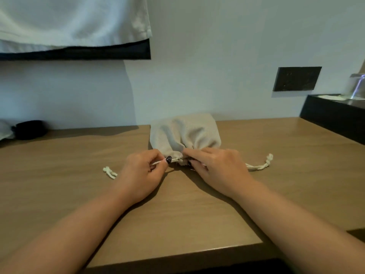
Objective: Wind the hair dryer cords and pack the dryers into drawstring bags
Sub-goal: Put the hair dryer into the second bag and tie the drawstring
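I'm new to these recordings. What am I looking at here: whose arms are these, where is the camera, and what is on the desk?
There is no machine. One camera worn on a person's head looks down at their own bare hands. On the wooden desk lies a beige drawstring bag, bulging, its mouth gathered shut. The left hand pinches the left drawstring; the right hand holds the bag's neck. The right drawstring's knotted end trails on the desk. A black object sits far left.

Bag ctr on table; pouch(?) far left.
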